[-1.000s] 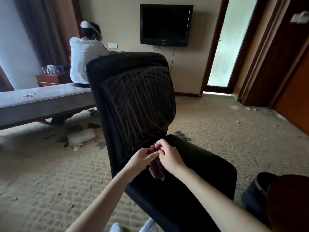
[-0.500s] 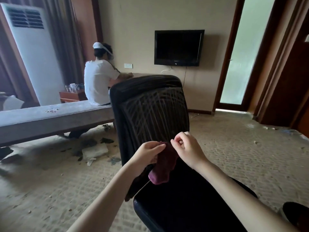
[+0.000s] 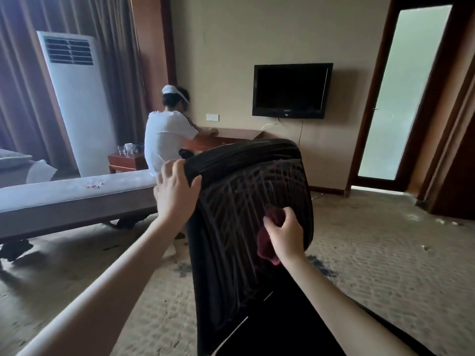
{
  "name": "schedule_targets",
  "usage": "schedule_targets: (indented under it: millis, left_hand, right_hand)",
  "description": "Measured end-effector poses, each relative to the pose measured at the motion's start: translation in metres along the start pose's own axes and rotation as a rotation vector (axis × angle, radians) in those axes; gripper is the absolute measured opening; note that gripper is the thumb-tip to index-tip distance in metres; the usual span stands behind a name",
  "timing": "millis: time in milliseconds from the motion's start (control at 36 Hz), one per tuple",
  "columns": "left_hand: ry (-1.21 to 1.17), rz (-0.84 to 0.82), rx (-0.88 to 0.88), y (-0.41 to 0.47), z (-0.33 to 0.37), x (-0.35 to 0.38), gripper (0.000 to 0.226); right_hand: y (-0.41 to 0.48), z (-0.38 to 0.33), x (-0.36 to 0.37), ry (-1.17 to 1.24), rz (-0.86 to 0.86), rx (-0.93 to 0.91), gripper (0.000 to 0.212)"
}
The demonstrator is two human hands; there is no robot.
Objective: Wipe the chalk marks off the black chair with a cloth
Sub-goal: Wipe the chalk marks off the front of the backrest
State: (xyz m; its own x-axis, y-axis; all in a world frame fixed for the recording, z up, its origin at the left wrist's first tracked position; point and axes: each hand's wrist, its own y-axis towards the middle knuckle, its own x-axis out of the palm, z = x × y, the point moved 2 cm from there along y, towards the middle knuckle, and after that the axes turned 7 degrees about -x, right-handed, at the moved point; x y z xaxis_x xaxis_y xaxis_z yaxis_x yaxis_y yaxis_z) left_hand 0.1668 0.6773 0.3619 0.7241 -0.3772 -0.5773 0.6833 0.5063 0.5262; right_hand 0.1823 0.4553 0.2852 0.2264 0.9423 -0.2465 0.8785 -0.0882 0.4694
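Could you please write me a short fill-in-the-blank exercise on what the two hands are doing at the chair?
1. The right hand holds the cloth against the ____ of the black chair.
2. The left hand grips the chair's ____ edge.
3. The TV hangs on the ____.
Missing words: backrest; top; wall.

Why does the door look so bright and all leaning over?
In the head view, daylight shines through the tall frosted glass door, so it glows pale; also in the head view, the wide-angle lens tilts the dark wooden door frame near the edge; the chalk-streaked black chair back and the maroon cloth in the right hand sit in dimmer light.
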Motion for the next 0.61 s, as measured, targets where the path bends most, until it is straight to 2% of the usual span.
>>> schedule_targets:
  millis: [83,139,250,333,500,611]
  left_hand:
    - [0.046,-0.108,-0.183,0.021,-0.015,0.015,0.055]
    - [-0.043,-0.17,-0.275,0.028,-0.029,0.025,0.05]
    - [-0.242,-0.168,-0.218,0.015,-0.046,0.033,0.036]
    - [-0.296,-0.165,-0.204,0.011,-0.05,0.037,0.032]
    - [-0.379,-0.218,-0.207,0.024,-0.05,0.045,0.031]
    - [-0.43,-0.232,-0.231,0.032,-0.045,0.053,0.032]
  right_hand:
    - [0.028,0.001,0.008,0.114,0.056,0.119,0.02]
    - [0.045,-0.002,0.015,0.172,0.07,0.168,0.024]
    - [0.08,-0.003,0.026,0.23,0.056,0.226,0.017]
    - [0.1,-0.001,0.031,0.087,0.033,0.134,0.014]
    - [0.119,-0.016,0.043,-0.067,0.225,-0.175,0.005]
    - [0.128,-0.015,0.058,-0.343,0.218,-0.298,0.009]
